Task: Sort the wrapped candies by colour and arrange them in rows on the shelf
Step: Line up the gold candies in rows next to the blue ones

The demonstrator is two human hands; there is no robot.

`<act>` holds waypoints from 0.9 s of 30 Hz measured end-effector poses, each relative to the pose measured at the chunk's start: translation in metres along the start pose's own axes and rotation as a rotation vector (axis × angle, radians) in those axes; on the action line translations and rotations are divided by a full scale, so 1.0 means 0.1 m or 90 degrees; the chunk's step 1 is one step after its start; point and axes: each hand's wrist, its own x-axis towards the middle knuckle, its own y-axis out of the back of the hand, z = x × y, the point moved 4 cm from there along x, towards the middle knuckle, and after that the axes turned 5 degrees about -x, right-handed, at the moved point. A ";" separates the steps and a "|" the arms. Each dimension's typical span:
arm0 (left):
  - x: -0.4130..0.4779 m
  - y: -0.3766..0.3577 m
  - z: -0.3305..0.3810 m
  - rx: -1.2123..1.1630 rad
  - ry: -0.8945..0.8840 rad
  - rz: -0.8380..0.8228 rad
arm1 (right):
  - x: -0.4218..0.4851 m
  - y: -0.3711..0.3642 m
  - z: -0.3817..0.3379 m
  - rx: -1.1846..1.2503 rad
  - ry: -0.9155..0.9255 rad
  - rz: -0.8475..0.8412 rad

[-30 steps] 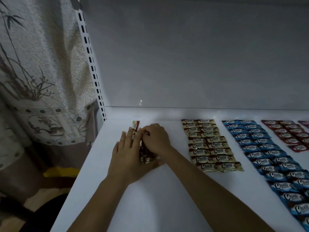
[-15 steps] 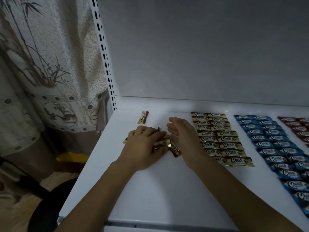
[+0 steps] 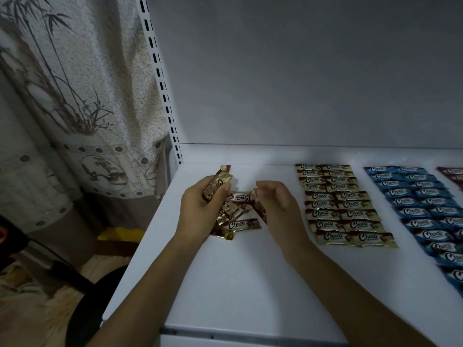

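Note:
On the white shelf point(image 3: 238, 284) a small pile of gold-and-brown wrapped candies point(image 3: 238, 214) lies between my hands. My left hand point(image 3: 200, 211) rests over the pile's left side and pinches one gold candy point(image 3: 216, 185), which stands tilted with its top end free. My right hand point(image 3: 278, 206) hovers at the pile's right with curled fingers, and a candy end point(image 3: 259, 210) sticks out by its thumb. Sorted gold candies point(image 3: 343, 204) lie in two neat columns just right of it. Blue rows point(image 3: 421, 209) follow, then red ones point(image 3: 453, 174) at the frame edge.
The grey back panel point(image 3: 300, 83) closes the shelf behind. A slotted white upright point(image 3: 162, 91) marks its left end, with a patterned curtain point(image 3: 75, 96) beyond. The shelf's front edge point(image 3: 250, 336) is close to me. A dark stool point(image 3: 90, 309) stands below left.
My left hand has reached back and taken hold of the single gold candy that lay apart near the shelf's rear. My right hand stays beside the pile, fingers more curled.

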 end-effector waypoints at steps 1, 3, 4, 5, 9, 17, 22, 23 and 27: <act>-0.01 0.01 0.02 -0.017 0.007 0.014 | -0.01 -0.01 0.00 -0.013 0.006 -0.010; -0.01 0.00 0.06 -0.053 0.022 0.027 | -0.03 -0.04 -0.01 -0.040 0.020 -0.024; -0.01 -0.01 0.07 -0.070 0.029 0.029 | -0.04 -0.05 -0.01 -0.056 0.031 -0.027; -0.01 -0.02 0.07 -0.085 0.033 0.028 | -0.05 -0.06 0.00 -0.072 0.042 -0.034; -0.02 -0.05 0.12 -0.114 0.034 0.037 | -0.05 -0.09 -0.02 -0.085 0.071 -0.034; -0.03 -0.01 0.06 -0.035 0.008 0.048 | -0.06 0.16 -0.20 -0.040 0.143 0.129; -0.05 -0.02 0.10 0.047 -0.063 0.046 | -0.15 0.28 -0.32 -0.035 0.129 0.106; -0.07 -0.04 0.12 0.061 -0.080 0.040 | -0.18 0.32 -0.34 -0.046 0.126 0.102; -0.12 -0.07 0.21 0.080 -0.128 0.043 | -0.38 0.63 -0.40 -0.157 0.183 0.064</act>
